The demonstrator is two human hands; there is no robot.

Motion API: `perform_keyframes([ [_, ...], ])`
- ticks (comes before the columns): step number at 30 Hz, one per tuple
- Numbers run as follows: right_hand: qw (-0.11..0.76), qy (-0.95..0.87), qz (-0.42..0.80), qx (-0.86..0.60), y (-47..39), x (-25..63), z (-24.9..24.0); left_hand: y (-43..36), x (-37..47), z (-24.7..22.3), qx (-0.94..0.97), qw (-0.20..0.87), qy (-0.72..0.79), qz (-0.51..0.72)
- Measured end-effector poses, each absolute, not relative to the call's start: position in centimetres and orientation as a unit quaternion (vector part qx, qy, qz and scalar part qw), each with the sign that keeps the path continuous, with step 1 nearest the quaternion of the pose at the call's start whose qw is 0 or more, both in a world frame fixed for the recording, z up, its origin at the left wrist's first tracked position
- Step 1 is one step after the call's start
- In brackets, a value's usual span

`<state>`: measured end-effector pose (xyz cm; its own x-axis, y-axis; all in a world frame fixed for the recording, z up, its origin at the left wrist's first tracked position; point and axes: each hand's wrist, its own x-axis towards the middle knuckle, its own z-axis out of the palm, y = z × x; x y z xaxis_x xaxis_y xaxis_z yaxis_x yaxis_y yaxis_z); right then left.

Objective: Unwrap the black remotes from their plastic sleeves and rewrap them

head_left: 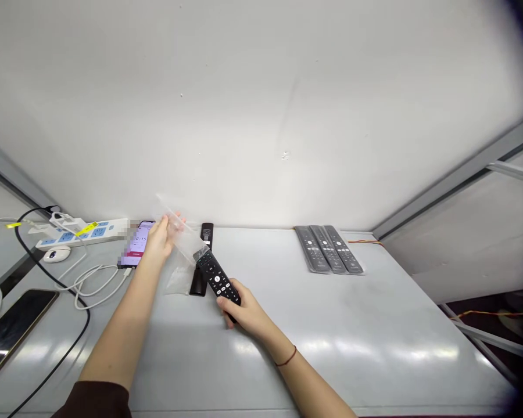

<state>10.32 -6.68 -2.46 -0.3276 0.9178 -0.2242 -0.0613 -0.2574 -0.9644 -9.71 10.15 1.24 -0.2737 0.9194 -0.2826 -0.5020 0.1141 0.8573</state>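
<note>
Cables (88,314) lie at left, left hand (161,234) gripping a clear bag (187,242), right hand (244,309) a remote (217,277) partly hiding another remote (198,286).

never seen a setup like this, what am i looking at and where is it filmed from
There's no machine: these are a person's two bare hands, in one picture taken by a camera on their own head, looking forward and down. The right hand holds a black remote; the left hand holds a clear bag at its far end. On the grey table lie a second remote, three wrapped remotes to the right, and, to the left, a lit phone and a power strip.
</note>
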Motion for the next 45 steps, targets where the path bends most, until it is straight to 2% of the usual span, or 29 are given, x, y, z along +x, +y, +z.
perform_keyframes([
  [10, 0.435, -0.367, 0.670, -0.477, -6.1, 10.4, -2.2, 8.6, -11.9, 1.9, 0.339, 0.577, 0.600, 0.439],
  [19, 0.472, -0.325, 0.661, -0.484, -5.7, 10.6, -2.4, 8.0, -11.7, 1.9, 0.449, 0.502, 0.629, 0.388],
  [27, 0.471, -0.323, 0.663, -0.483, -5.8, 10.5, -2.2, 9.2, -10.8, -1.4, 0.522, 0.487, 0.612, 0.341],
  [33, 0.462, -0.327, 0.664, -0.488, -5.8, 10.5, -2.0, 9.5, -10.4, -3.3, 0.611, 0.262, 0.680, 0.307],
  [45, 0.464, -0.326, 0.667, -0.483, -5.7, 10.5, -2.3, 8.5, -9.5, -3.6, 0.690, 0.134, 0.651, 0.286],
])
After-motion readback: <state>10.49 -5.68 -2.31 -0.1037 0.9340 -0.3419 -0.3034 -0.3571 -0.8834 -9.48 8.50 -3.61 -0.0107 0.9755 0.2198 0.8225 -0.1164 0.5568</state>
